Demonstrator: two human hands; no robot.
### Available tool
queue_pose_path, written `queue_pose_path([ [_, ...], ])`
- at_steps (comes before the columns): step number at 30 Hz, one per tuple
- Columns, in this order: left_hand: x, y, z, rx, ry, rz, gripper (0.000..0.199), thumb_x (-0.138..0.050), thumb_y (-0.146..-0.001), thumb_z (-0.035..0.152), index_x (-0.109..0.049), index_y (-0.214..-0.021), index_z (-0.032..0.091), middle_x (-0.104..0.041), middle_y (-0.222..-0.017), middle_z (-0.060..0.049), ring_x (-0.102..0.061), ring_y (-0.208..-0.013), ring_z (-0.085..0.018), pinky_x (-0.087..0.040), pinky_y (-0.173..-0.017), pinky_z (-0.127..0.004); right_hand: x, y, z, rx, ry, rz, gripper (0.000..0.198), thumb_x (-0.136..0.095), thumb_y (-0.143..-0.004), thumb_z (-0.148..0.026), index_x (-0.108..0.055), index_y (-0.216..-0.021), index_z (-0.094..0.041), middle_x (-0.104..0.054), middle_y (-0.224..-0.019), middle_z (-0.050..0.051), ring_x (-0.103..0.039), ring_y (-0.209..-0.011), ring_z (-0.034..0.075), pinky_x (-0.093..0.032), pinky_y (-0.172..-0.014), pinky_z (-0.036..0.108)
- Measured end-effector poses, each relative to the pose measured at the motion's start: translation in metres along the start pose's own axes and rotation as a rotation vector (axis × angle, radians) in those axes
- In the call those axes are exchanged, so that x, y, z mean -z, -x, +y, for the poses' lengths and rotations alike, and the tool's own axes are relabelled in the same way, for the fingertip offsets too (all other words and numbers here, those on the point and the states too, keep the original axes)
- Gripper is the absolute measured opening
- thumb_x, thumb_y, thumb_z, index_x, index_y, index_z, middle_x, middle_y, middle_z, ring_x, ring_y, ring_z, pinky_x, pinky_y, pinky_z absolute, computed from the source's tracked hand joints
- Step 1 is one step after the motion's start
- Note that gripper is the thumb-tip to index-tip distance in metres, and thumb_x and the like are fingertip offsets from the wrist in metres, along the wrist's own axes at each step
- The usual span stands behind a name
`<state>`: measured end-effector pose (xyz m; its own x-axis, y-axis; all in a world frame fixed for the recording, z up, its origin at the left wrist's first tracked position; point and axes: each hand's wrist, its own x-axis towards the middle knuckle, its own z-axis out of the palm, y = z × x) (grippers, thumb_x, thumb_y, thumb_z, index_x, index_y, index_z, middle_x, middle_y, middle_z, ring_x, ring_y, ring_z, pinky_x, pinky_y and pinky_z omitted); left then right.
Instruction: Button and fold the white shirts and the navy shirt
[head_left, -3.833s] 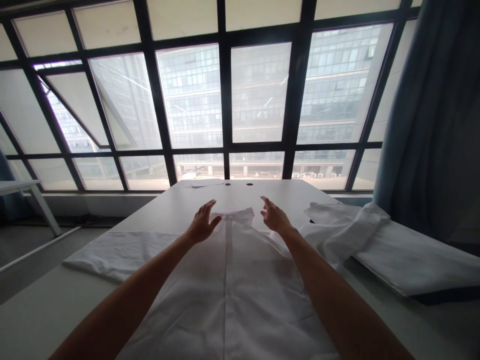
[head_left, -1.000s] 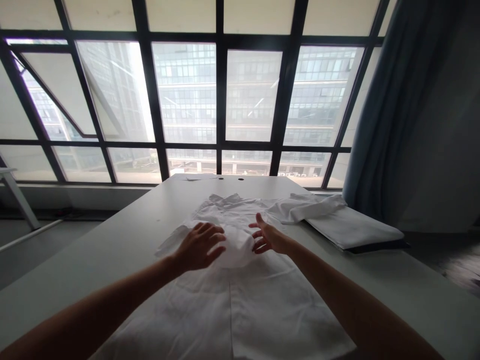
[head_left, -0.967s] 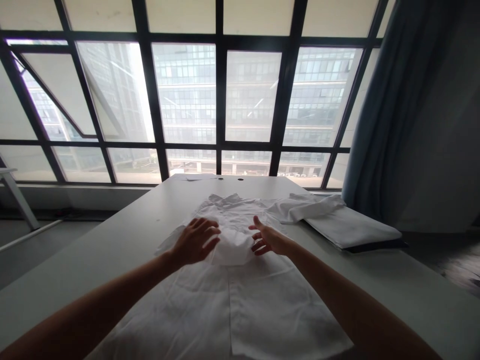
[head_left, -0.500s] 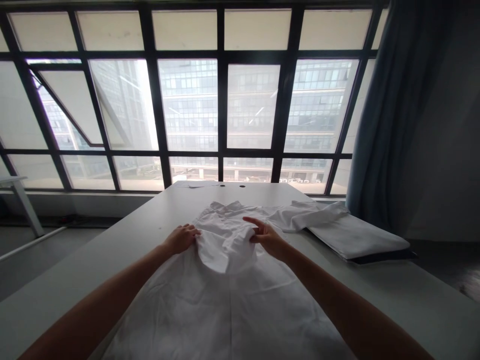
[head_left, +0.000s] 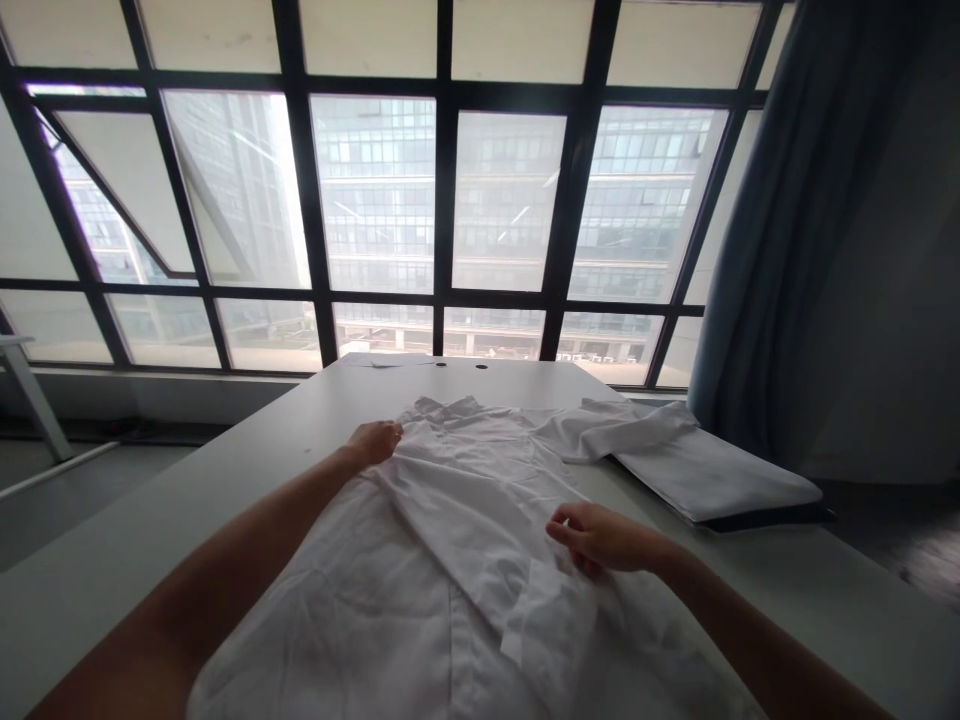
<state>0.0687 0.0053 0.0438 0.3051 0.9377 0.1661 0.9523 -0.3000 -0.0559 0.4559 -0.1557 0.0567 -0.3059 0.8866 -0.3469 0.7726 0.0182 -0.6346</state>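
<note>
A white long-sleeved shirt (head_left: 465, 480) lies spread on the table, its collar at the far end. One sleeve (head_left: 450, 525) runs diagonally across the front, from the left shoulder down to a cuff at the lower right. At the left shoulder, my left hand (head_left: 377, 442) is closed on the cloth, with its fingertips partly hidden. My right hand (head_left: 596, 537) is beside the cuff, thumb and forefinger curled together and the lower fingers down in the sleeve's cloth. The fabric under it is slightly blurred.
The white table (head_left: 300, 430) reaches toward the window wall. On the right, the shirt's other sleeve (head_left: 622, 428) stretches onto a folded white cloth (head_left: 720, 475) with a dark layer beneath. A blue-grey curtain (head_left: 757, 300) hangs behind. Thin white paper (head_left: 386, 363) lies at the far edge.
My right hand has moved right and toward me, and the bunched cloth between my hands is now a sleeve stretched diagonally over the shirt. My left hand has shifted slightly farther away.
</note>
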Motion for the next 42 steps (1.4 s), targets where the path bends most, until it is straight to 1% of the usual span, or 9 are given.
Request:
queue_pose_path([
  [4,-0.004,-0.048,0.016,-0.209,0.004,-0.004,0.052,-0.044,-0.087,0.011,-0.057,-0.134,0.028,-0.053,-0.144,-0.004,-0.048,-0.129,-0.024,-0.041,-0.102,-0.039,-0.015,0.012,-0.011,-0.03,0.229,0.155,0.034,-0.058,-0.087,-0.05,-0.064,-0.096,-0.018,-0.07,-0.082,0.008,-0.064,-0.068,0.019,-0.045,-0.063,0.028],
  [7,-0.011,-0.075,0.023,-0.347,-0.057,-0.062,0.059,-0.051,-0.08,0.004,-0.058,-0.133,0.03,-0.053,-0.144,-0.003,-0.044,-0.132,-0.023,-0.033,-0.108,-0.041,-0.021,0.024,-0.019,0.19,0.264,0.193,0.027,-0.06,-0.086,-0.041,-0.068,-0.101,-0.02,-0.068,-0.099,0.009,-0.064,-0.088,0.022,-0.047,-0.078,0.031],
  [10,-0.018,-0.089,0.025,-0.383,-0.099,-0.106,0.044,-0.058,-0.081,0.011,-0.066,-0.121,0.029,-0.064,-0.129,-0.005,-0.049,-0.124,-0.025,-0.021,-0.113,-0.049,-0.02,0.032,-0.024,0.462,0.139,0.085,0.039,-0.048,-0.093,-0.05,-0.073,-0.093,-0.019,-0.064,-0.11,0.011,-0.06,-0.099,0.021,-0.045,-0.089,0.031],
  [12,-0.021,-0.093,0.024,-0.359,-0.115,-0.081,0.032,-0.057,-0.084,0.013,-0.07,-0.109,0.027,-0.069,-0.117,-0.005,-0.053,-0.118,-0.025,-0.011,-0.114,-0.054,-0.017,0.033,-0.023,0.521,0.018,-0.054,0.063,-0.035,-0.095,-0.064,-0.072,-0.081,-0.016,-0.066,-0.098,0.011,-0.062,-0.093,0.02,-0.045,-0.089,0.032],
  [17,-0.016,-0.097,0.017,-0.167,-0.124,0.078,0.025,-0.048,-0.087,0.01,-0.071,-0.089,0.02,-0.068,-0.106,-0.007,-0.053,-0.112,-0.024,-0.006,-0.115,-0.052,-0.004,0.033,-0.008,0.194,-0.088,-0.385,0.087,-0.01,-0.082,-0.087,-0.055,-0.061,-0.016,-0.051,-0.048,0.001,-0.048,-0.043,0.011,-0.043,-0.057,0.026],
  [21,-0.011,-0.099,0.015,0.006,-0.07,0.132,0.024,-0.047,-0.091,0.02,-0.068,-0.103,0.021,-0.06,-0.124,-0.009,-0.047,-0.121,-0.025,-0.013,-0.114,-0.049,0.001,0.038,-0.007,-0.069,0.095,-0.232,0.078,-0.02,-0.081,-0.087,-0.049,-0.056,-0.018,-0.047,-0.046,0.0,-0.042,-0.037,0.01,-0.032,-0.044,0.023],
  [27,-0.034,-0.088,0.011,0.301,0.007,0.03,0.044,-0.044,-0.093,0.038,-0.051,-0.132,0.018,-0.053,-0.135,-0.018,-0.05,-0.122,-0.032,-0.042,-0.094,-0.047,-0.008,0.05,-0.019,-0.066,0.423,0.098,0.037,-0.075,-0.067,-0.048,-0.065,-0.087,-0.018,-0.067,-0.086,0.006,-0.061,-0.078,0.023,-0.04,-0.064,0.029],
  [32,-0.054,-0.066,-0.004,0.472,0.032,0.006,0.05,-0.029,-0.098,0.046,-0.049,-0.13,0.014,-0.05,-0.137,-0.023,-0.049,-0.125,-0.035,-0.044,-0.092,-0.049,-0.013,0.047,-0.016,-0.14,0.361,0.031,0.061,-0.084,-0.054,-0.034,-0.062,-0.109,-0.019,-0.064,-0.08,0.001,-0.062,-0.076,0.023,-0.039,-0.062,0.027],
  [42,-0.049,-0.047,-0.029,0.492,0.047,0.017,0.044,-0.036,-0.097,0.045,-0.055,-0.117,0.011,-0.067,-0.114,-0.022,-0.064,-0.107,-0.033,-0.048,-0.087,-0.043,-0.009,0.048,-0.013,-0.15,0.386,-0.038,0.057,-0.081,-0.055,-0.019,-0.064,-0.109,-0.019,-0.067,-0.079,0.001,-0.065,-0.078,0.024,-0.044,-0.064,0.029],
])
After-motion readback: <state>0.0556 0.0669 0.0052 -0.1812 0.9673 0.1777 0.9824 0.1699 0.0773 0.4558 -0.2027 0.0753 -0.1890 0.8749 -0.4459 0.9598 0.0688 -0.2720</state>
